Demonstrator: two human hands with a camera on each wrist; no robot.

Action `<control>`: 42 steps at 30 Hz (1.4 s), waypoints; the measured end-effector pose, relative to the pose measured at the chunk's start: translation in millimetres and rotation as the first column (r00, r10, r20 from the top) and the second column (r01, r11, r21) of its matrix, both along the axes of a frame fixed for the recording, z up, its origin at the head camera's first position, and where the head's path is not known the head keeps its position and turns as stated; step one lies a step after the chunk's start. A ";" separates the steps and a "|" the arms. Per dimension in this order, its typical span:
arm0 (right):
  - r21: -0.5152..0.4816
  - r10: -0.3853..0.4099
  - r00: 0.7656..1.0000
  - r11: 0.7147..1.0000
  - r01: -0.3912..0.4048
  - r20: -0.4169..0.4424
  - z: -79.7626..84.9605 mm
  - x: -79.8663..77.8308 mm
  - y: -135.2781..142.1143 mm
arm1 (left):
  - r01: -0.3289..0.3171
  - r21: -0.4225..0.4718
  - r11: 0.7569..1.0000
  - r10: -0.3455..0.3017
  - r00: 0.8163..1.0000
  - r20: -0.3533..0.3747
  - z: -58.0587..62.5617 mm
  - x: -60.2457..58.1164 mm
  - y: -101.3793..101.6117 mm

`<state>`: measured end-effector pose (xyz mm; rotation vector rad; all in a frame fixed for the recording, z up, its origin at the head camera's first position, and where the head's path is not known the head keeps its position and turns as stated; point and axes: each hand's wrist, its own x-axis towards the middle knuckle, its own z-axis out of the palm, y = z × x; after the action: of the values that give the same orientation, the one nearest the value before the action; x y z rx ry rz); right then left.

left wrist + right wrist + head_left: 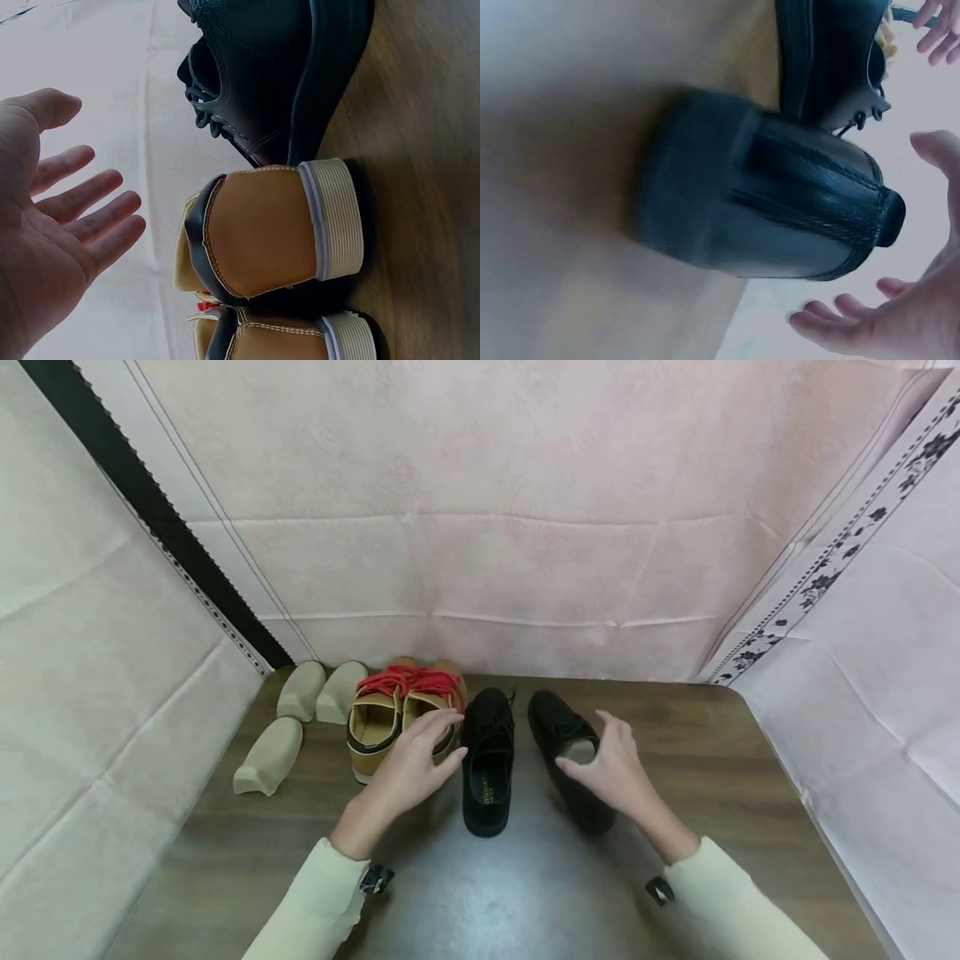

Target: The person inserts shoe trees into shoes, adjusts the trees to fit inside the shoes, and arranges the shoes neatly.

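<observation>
My left hand (411, 764) hovers by the tan shoes (364, 762) with red laces, its fingers apart and holding nothing. In the left wrist view its palm (45, 247) shows, clear of the heels. Between my hands stands a black lace-up shoe (487, 793) with an open, hollow mouth. To its right, a second black shoe (551, 714) sits at a slant, a pale insert (581, 750) showing in its opening. Over this shoe is my right hand (615, 768), thumb and fingers spread. The right wrist view shows those fingers (832, 319) apart from its heel (802, 202).
Three pale, toe-shaped shoe inserts (272, 758) lie at the left of the brown wooden table (675, 718). Patterned cloth (487, 568) hangs behind the table's far edge, and pale sheets (885, 710) rise along both sides.
</observation>
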<state>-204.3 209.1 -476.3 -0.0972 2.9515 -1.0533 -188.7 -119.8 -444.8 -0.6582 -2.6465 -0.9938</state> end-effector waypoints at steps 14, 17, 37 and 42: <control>0.162 0.060 0.984 0.983 -0.087 0.167 -0.6 -40.4 -9.8 | -0.014 -0.028 1.000 0.015 0.999 0.046 -6.1 2.2 -3.0; 0.179 0.032 0.986 0.982 -0.062 0.162 0.2 -41.5 0.3 | -0.009 -0.029 1.000 0.010 0.999 0.045 -6.2 2.2 -3.0; 0.237 -0.097 0.987 0.969 0.065 0.127 0.4 -62.5 77.5 | -0.065 -0.061 0.996 0.060 0.996 -0.070 -11.9 11.5 -29.8; 0.236 -0.096 0.988 0.970 0.066 0.120 2.6 -68.1 86.2 | -0.054 -0.080 0.995 0.045 0.993 -0.112 -15.0 14.6 -36.1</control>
<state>-272.4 295.2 -473.7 0.0919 2.9526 -0.6838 -174.1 -155.9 -459.8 -0.6423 -2.6058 -0.8143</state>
